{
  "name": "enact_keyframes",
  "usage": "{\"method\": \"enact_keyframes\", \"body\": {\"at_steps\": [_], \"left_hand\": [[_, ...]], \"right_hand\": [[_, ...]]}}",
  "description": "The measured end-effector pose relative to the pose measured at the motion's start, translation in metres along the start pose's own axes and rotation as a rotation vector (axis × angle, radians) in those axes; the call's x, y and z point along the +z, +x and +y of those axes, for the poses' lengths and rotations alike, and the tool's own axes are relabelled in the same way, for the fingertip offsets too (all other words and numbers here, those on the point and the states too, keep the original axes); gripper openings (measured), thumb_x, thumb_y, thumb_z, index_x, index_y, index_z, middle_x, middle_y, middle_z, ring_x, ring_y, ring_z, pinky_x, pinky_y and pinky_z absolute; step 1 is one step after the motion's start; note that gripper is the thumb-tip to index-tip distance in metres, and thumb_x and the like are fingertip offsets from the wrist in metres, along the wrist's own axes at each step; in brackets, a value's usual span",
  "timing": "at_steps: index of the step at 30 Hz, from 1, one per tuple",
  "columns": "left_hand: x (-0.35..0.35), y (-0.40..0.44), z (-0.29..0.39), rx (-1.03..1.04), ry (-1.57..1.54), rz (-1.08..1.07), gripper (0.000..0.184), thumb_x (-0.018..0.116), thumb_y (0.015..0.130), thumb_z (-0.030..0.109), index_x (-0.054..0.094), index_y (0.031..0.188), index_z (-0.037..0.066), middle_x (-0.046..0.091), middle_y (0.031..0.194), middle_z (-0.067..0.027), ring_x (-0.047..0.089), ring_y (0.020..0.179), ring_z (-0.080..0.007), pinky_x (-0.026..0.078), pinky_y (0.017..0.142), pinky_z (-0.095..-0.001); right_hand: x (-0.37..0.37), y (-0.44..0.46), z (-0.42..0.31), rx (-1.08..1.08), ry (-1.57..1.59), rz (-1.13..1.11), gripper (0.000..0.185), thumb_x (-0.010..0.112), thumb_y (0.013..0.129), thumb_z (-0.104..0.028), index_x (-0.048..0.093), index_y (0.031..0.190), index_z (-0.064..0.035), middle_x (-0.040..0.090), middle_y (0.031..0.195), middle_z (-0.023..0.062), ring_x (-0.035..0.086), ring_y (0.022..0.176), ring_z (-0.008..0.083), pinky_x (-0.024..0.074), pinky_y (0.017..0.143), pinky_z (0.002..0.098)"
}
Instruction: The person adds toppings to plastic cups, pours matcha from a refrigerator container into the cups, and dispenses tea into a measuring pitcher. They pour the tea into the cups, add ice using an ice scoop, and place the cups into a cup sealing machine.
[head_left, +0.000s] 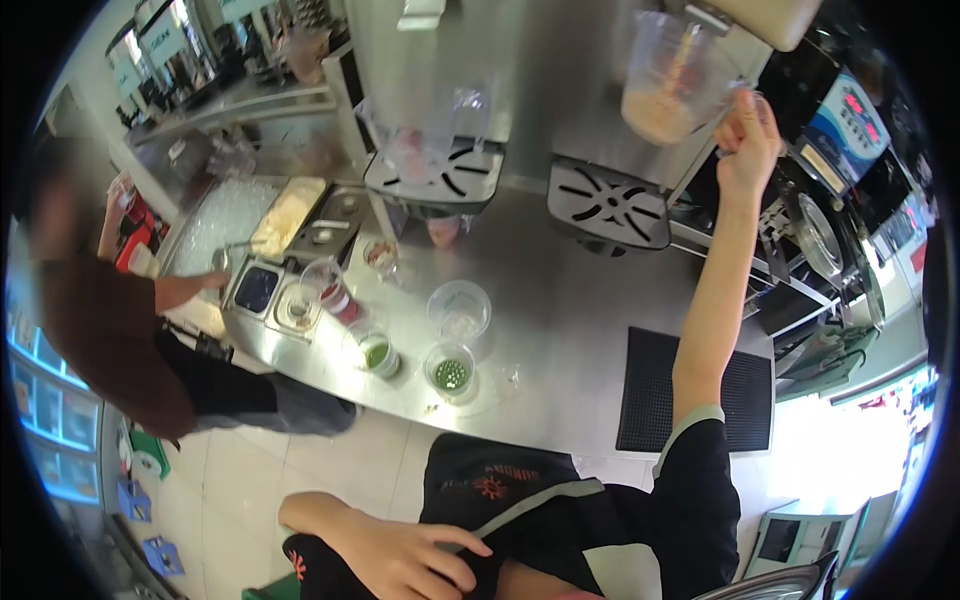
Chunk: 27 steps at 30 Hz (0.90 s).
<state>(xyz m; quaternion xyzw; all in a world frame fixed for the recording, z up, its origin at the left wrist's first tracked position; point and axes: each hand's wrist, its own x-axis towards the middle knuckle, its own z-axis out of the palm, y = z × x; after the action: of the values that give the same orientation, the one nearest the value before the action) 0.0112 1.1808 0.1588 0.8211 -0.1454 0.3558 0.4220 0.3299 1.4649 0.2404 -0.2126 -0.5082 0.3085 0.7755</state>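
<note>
My right hand [750, 145] is raised at the upper right, its fingers closed on the handle of a clear measuring jug [655, 108]. Beneath a dispenser spout [708, 18] the jug hangs tilted, with pale orange-beige liquid at its bottom and a streak of it up the inside. Below and to its left is a slotted drip tray [610, 205]. My left hand [415, 560] rests near my chest, empty, its fingers bent and somewhat apart. Its palm side is hidden.
On the steel counter [550, 370] stand green-filled cups [450, 372], a clear tub [460, 310] and a cup with red contents [338, 300]. A black mat [640, 400] lies under my right arm. At left, a co-worker [110, 320] holds a scoop beside the ice bin [225, 225].
</note>
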Motion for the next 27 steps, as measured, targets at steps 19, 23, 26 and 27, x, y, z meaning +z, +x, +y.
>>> {"method": "enact_keyframes", "body": {"at_steps": [19, 23, 26, 27], "left_hand": [[0.047, -0.237, -0.229, -1.088, 0.531, 1.050, 0.097, 0.078, 0.051, 0.018, 0.019, 0.125, -0.004, 0.039, 0.118, -0.0220, 0.038, 0.112, -0.0302, 0.030, 0.095, -0.0356], [0.057, -0.209, -0.251, -0.878, 0.399, 1.255, 0.102, 0.079, 0.049, 0.012, 0.015, 0.126, -0.002, 0.034, 0.121, -0.0203, 0.033, 0.115, -0.0283, 0.028, 0.096, -0.0358], [0.063, -0.204, -0.255, -0.921, 0.466, 1.289, 0.097, 0.079, 0.050, 0.012, 0.019, 0.124, -0.001, 0.034, 0.121, -0.0205, 0.034, 0.114, -0.0278, 0.028, 0.095, -0.0361], [0.065, -0.204, -0.254, -0.943, 0.479, 1.311, 0.094, 0.079, 0.050, 0.012, 0.020, 0.123, -0.001, 0.034, 0.121, -0.0204, 0.034, 0.114, -0.0277, 0.028, 0.095, -0.0363]], "right_hand": [[-0.001, 0.000, 0.002, -0.066, 0.035, -0.045, 0.017, 0.067, 0.072, -0.012, 0.056, 0.078, -0.0009, 0.046, 0.058, -0.0036, 0.030, 0.040, 0.0018, 0.0209, 0.037, 0.0181], [0.001, -0.001, -0.001, -0.052, -0.046, -0.030, 0.014, 0.062, 0.076, -0.013, 0.053, 0.078, -0.0023, 0.035, 0.052, -0.0052, 0.025, 0.039, 0.0034, 0.0195, 0.038, 0.0194], [0.000, -0.001, -0.002, -0.029, -0.046, -0.035, 0.015, 0.062, 0.076, -0.014, 0.053, 0.080, -0.0020, 0.036, 0.053, -0.0051, 0.026, 0.041, 0.0031, 0.0198, 0.039, 0.0190], [0.000, -0.001, -0.002, -0.041, -0.018, -0.041, 0.016, 0.065, 0.073, -0.012, 0.055, 0.079, -0.0007, 0.040, 0.055, -0.0049, 0.027, 0.041, 0.0022, 0.0195, 0.039, 0.0187]]}}
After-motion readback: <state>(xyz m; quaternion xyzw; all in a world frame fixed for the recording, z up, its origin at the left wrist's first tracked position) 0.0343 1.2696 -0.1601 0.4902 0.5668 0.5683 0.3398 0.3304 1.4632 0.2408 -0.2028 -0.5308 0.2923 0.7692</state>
